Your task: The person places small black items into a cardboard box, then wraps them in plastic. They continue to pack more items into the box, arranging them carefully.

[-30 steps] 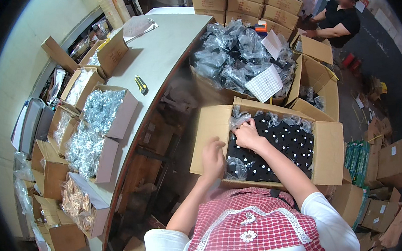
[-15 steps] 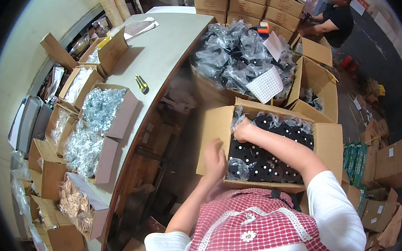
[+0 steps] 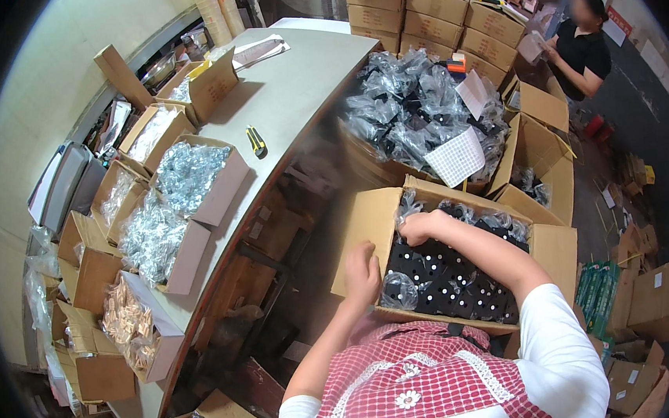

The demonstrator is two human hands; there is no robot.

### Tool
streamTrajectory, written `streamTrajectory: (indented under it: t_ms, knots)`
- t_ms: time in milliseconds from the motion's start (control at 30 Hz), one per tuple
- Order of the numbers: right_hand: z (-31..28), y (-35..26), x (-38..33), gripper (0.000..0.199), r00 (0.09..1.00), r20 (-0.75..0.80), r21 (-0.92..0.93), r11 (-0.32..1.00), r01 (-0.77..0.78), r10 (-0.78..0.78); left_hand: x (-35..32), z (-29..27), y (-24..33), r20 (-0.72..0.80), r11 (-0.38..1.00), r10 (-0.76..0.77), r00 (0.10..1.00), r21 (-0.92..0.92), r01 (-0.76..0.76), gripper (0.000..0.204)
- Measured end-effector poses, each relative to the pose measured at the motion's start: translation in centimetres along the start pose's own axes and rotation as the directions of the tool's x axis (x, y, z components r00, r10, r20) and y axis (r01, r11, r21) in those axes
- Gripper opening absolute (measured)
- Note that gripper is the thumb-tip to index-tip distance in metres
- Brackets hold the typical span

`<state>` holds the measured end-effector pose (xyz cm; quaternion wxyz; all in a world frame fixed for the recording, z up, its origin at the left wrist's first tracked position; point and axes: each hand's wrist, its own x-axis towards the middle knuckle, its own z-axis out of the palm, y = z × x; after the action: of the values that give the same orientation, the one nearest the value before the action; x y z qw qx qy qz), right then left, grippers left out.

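In front of me stands an open cardboard box (image 3: 477, 321) filled with rows of black pieces (image 3: 454, 278) dotted with white, some in clear plastic bags. My right hand (image 3: 421, 227) reaches across them to the far left corner, its fingers closed on a clear plastic bag (image 3: 408, 203). The hand hides what the bag holds. Beside the box's left flap (image 3: 356, 231) is my left hand (image 3: 362, 276), fingers loosely bent and slightly apart, holding nothing. Another bagged piece (image 3: 398, 291) lies in the near left corner.
Behind my box, a large carton heaped with bagged black pieces (image 3: 400, 98) carries paper sheets (image 3: 456, 158). On the left table (image 3: 292, 63) lie a yellow utility knife (image 3: 256, 142) and boxes of bagged parts (image 3: 190, 169). A co-worker (image 3: 585, 44) stands beyond stacked cartons (image 3: 434, 28).
The view has shifted, so the scene sits farther right. My right hand stays at the far left corner, slightly lower among the bags. The co-worker now holds up a clear item.
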<state>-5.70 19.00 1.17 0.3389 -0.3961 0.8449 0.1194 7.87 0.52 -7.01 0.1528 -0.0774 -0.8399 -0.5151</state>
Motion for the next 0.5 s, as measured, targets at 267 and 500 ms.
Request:
streamTrajectory:
  t_ms: [267,500]
  knots:
    - [-1.9,4.7,-4.7,0.030,0.886,-0.426,0.562,0.820,0.104,0.180,0.4,0.6,0.5,0.002,0.997,-0.029,1.000,0.073,0.029,0.025]
    - [1.1,4.8,-1.1,0.039,0.867,-0.423,0.693,0.710,0.125,0.261,0.3,0.3,0.8,-0.027,0.996,0.027,0.999,0.082,-0.025,0.024]
